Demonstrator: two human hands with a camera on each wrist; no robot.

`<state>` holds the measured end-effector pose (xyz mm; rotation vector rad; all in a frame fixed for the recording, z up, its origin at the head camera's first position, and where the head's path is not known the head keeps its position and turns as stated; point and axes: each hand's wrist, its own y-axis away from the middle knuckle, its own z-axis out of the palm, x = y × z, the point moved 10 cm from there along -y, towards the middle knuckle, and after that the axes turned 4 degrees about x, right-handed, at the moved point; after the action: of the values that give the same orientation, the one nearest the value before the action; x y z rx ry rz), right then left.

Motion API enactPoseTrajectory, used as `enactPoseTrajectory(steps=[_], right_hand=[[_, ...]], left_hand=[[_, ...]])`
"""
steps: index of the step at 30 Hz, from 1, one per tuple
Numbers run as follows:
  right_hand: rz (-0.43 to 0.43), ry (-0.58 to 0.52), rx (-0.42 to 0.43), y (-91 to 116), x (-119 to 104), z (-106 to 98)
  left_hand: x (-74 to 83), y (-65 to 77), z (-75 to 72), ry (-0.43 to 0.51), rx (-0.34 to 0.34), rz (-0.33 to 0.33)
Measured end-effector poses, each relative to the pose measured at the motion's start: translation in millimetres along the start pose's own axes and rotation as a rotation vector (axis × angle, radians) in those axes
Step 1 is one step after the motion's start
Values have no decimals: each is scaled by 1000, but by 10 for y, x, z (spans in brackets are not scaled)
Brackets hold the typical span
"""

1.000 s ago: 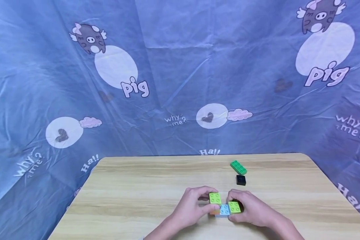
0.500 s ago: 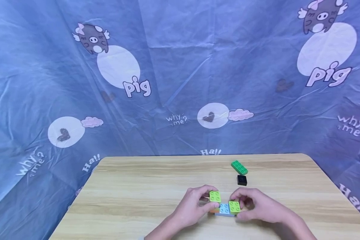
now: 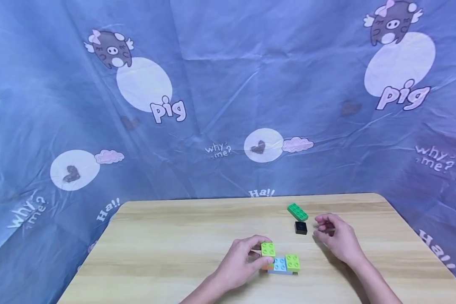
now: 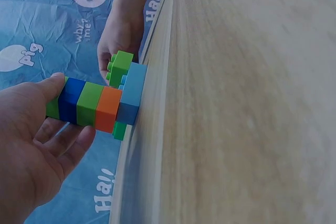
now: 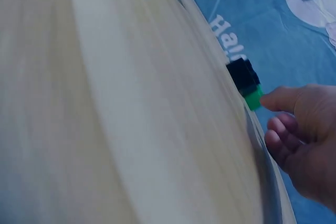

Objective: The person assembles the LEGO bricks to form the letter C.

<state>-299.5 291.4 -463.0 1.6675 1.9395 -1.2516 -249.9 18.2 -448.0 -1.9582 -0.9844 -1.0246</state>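
Observation:
My left hand (image 3: 239, 262) pinches the top of a stack of toy building bricks by its lime brick (image 3: 267, 249). Below that, the left wrist view shows a dark blue brick (image 4: 72, 100), a green brick (image 4: 89, 103) and an orange brick (image 4: 108, 109). The stack stands on one end of a light blue brick (image 4: 134, 93), whose other end bears a second lime brick (image 3: 292, 262). To the right, my right hand (image 3: 340, 240) hovers with loosely bent fingers, holding nothing. Nearest to it are a black brick (image 3: 301, 228) and a flat green brick (image 3: 298, 212).
The wooden table (image 3: 175, 236) extends widely to the left of both hands. Behind its far edge hangs a blue printed cloth (image 3: 220, 105). The black and flat green bricks lie close together beyond the built bricks.
My right hand has let go of the right-hand lime brick and moved away, rightward and forward, to beside the black brick. My left hand keeps its hold on the stack.

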Motion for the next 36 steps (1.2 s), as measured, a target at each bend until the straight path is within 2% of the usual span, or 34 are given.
enactPoseTrajectory(steps=[6, 10, 13, 23, 31, 36], right_hand=[[25, 51, -3, -117, -61, 219], [73, 66, -51, -180, -8, 402], [80, 82, -49, -242, 16, 480], [-11, 92, 32, -358, -69, 470], [38, 101, 22, -362, -39, 466], [51, 68, 20, -324, -141, 360]], left_hand=[[-20, 25, -19, 7, 17, 14], [-21, 30, -11, -2, 17, 14], [-13, 40, -13, -19, 18, 10], [31, 23, -51, -28, 18, 24], [-15, 5, -68, -25, 7, 15], [-56, 7, -63, -16, 1, 1]])
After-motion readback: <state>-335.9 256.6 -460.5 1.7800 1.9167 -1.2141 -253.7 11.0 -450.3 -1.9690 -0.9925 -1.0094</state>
